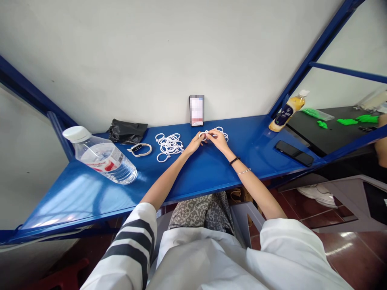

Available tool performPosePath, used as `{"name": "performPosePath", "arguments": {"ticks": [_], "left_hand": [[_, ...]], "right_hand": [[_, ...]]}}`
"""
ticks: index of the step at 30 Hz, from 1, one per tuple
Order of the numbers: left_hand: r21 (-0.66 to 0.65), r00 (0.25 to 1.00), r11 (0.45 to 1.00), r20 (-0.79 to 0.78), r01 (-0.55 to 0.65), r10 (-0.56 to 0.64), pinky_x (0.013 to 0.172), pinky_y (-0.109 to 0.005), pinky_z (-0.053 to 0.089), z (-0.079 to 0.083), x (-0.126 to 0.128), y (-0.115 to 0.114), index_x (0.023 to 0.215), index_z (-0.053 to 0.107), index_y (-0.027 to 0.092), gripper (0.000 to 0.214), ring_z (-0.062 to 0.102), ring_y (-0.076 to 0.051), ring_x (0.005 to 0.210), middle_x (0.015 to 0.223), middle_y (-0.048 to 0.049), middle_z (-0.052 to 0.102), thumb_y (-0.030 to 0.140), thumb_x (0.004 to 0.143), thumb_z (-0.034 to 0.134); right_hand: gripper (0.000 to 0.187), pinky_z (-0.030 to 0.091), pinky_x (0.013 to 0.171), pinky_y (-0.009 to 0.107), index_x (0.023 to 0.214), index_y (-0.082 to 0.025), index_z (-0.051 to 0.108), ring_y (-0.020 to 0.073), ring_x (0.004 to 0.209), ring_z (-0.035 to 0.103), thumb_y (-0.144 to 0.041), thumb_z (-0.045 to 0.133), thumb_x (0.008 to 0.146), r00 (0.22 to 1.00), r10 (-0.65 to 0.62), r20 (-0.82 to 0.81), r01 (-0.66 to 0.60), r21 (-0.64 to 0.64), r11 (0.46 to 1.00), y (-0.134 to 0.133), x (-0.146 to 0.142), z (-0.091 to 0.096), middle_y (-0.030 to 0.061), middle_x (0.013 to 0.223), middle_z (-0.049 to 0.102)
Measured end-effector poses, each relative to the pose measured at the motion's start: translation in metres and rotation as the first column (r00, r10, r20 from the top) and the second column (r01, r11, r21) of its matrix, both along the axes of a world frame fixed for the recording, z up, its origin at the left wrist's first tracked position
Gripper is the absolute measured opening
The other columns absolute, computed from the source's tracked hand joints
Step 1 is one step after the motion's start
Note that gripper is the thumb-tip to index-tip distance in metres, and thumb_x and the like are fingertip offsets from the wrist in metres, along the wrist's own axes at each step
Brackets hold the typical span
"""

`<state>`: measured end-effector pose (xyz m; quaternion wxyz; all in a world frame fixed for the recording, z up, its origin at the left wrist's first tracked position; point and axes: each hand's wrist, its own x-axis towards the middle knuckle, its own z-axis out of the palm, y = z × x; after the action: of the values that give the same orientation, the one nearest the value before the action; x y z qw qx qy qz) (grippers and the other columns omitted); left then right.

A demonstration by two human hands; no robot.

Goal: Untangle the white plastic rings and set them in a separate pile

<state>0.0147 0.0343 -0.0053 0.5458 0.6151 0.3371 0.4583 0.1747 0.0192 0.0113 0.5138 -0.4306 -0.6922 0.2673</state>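
Note:
Both my hands meet over the blue table (193, 173), around one small white ring (202, 136). My left hand (195, 142) has its fingers closed on the ring's left side. From the right, my right hand (219, 140) pinches the ring's other side, near a small white knob. A heap of similar white rings (169, 145) lies to the left of my left hand. A few more white rings (223, 133) lie behind my right hand, which partly hides them.
A large water bottle (102, 159), a black plastic bag (127, 131) and a watch-like band (140, 150) are on the left. A phone (196, 111) leans on the wall. To the right are a yellow drink bottle (288, 112) and a dark phone (294, 153). Green pieces (356, 120) lie beyond the frame.

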Motion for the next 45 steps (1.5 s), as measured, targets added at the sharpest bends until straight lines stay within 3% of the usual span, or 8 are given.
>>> {"name": "performPosePath", "arguments": {"ticks": [6,11,13,20,28,32,38,45], "left_hand": [[-0.032,0.997,0.997,-0.007,0.071,-0.071,0.064,-0.024,0.043,0.011,-0.006,-0.005,0.073,0.055,0.016,0.026,0.060,-0.018,0.085,0.083,-0.0036,0.062,0.039,0.071,0.066],[-0.064,0.987,0.989,0.100,0.134,-0.127,0.069,-0.027,0.042,0.019,-0.012,-0.009,0.060,0.052,0.015,0.045,0.054,-0.016,0.078,0.076,-0.0055,0.059,0.055,0.081,0.053],[-0.077,0.979,0.983,0.133,0.166,-0.155,0.072,-0.028,0.041,0.020,-0.014,-0.009,0.057,0.049,0.015,0.049,0.053,-0.016,0.078,0.076,-0.0057,0.059,0.057,0.080,0.056],[-0.140,0.957,0.965,0.221,0.220,-0.187,0.075,-0.027,0.040,0.017,-0.020,-0.007,0.070,0.061,0.013,0.032,0.056,-0.014,0.079,0.077,-0.0026,0.060,0.043,0.073,0.070],[-0.021,0.953,0.961,0.138,0.274,-0.269,0.076,-0.030,0.040,0.017,-0.020,-0.009,0.056,0.051,0.015,0.050,0.055,-0.015,0.073,0.068,-0.0036,0.062,0.058,0.078,0.065],[0.031,0.942,0.945,0.081,0.325,-0.326,0.078,-0.031,0.041,0.017,-0.022,-0.009,0.056,0.049,0.015,0.051,0.058,-0.017,0.075,0.065,-0.0040,0.062,0.057,0.081,0.062],[0.029,0.933,0.933,0.040,0.358,-0.359,0.081,-0.032,0.042,0.018,-0.024,-0.010,0.057,0.051,0.016,0.048,0.059,-0.017,0.073,0.060,-0.0042,0.063,0.055,0.083,0.061],[-0.003,0.940,0.940,-0.014,0.341,-0.341,0.069,-0.029,0.038,0.019,-0.024,-0.010,0.054,0.053,0.015,0.048,0.049,-0.012,0.055,0.050,-0.0004,0.053,0.053,0.082,0.060]], "right_hand": [[0.038,0.048,0.074,0.030,0.082,-0.018,0.066,0.0162,0.077,0.060,-0.055,0.066,0.078,0.981,0.139,-0.138,-0.156,-0.121,0.980,0.001,0.000,0.001,0.0036,0.083,0.066],[0.039,0.037,0.053,0.023,0.083,-0.017,0.062,0.0071,0.054,0.046,-0.054,0.070,0.075,0.936,0.256,-0.240,-0.317,-0.262,0.912,-0.004,0.000,0.007,-0.0008,0.072,0.061],[0.039,0.029,0.047,0.022,0.083,-0.018,0.061,0.0050,0.050,0.039,-0.053,0.072,0.074,0.905,0.290,-0.310,-0.382,-0.297,0.875,-0.005,0.000,0.008,-0.0011,0.072,0.061],[0.039,0.022,0.045,0.021,0.077,-0.017,0.057,0.0042,0.050,0.033,-0.051,0.075,0.073,0.806,0.339,-0.485,-0.535,-0.353,0.767,-0.007,0.000,0.010,-0.0044,0.063,0.050],[0.037,0.031,0.052,0.022,0.072,-0.017,0.058,0.0077,0.057,0.042,-0.050,0.075,0.075,0.782,0.375,-0.498,-0.586,-0.384,0.713,-0.009,0.001,0.012,-0.0048,0.058,0.043],[0.036,0.033,0.053,0.022,0.072,-0.017,0.059,0.0071,0.055,0.039,-0.049,0.076,0.074,0.772,0.402,-0.493,-0.613,-0.406,0.678,-0.007,0.003,0.010,-0.0061,0.057,0.040],[0.036,0.036,0.056,0.023,0.070,-0.016,0.059,0.0070,0.054,0.039,-0.048,0.077,0.073,0.772,0.408,-0.488,-0.617,-0.419,0.666,-0.006,0.005,0.008,-0.0070,0.053,0.040],[0.037,0.040,0.062,0.025,0.070,-0.017,0.057,0.0076,0.054,0.042,-0.048,0.075,0.074,0.783,0.427,-0.452,-0.612,-0.441,0.657,-0.007,0.006,0.011,-0.0079,0.052,0.040]]}}
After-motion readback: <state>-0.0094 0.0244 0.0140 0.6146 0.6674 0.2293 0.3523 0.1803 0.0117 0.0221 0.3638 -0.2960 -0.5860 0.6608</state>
